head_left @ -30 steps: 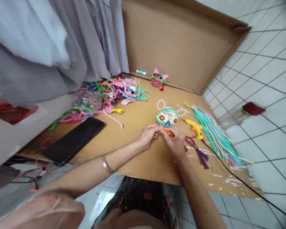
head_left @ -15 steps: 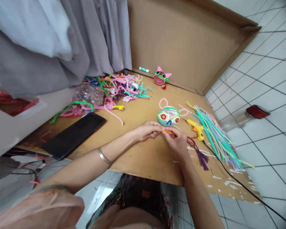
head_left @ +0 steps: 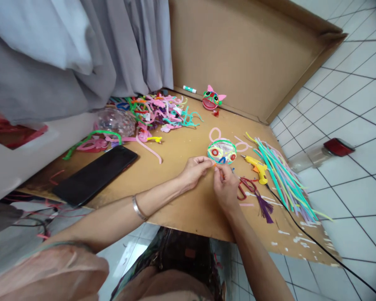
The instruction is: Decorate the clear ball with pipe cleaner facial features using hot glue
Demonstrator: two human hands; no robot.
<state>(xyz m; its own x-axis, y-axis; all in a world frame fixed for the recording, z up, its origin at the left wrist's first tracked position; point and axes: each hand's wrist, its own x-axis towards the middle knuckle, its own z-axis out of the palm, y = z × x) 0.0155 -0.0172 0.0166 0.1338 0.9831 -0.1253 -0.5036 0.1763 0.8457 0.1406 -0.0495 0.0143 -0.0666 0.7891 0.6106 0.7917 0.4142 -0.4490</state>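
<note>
My left hand [head_left: 196, 170] is closed in a pinch, its fingertips meeting those of my right hand [head_left: 226, 184]. Between them shows a short bit of orange pipe cleaner [head_left: 214, 164]; the rest of it is hidden by the fingers. Just beyond the fingertips lies a round pipe-cleaner face [head_left: 222, 149] with a green rim, red and yellow eyes and a blue piece low in the middle. Pink pipe-cleaner loops [head_left: 215, 133] stand off its upper edge. Beside my right hand are red-handled scissors [head_left: 247, 184], partly covered by the hand.
A yellow glue gun [head_left: 257, 168] with a black cord lies right of the face, near a bundle of pipe cleaners [head_left: 285, 179] and a purple tassel [head_left: 265, 207]. A phone [head_left: 95, 175], a colourful pile [head_left: 156, 110], a finished face [head_left: 211, 99] and a glue stick [head_left: 189, 89] lie around.
My right hand has turned and its fingers have curled in, so less of the orange pipe cleaner shows. The red scissor handles beside it are more exposed.
</note>
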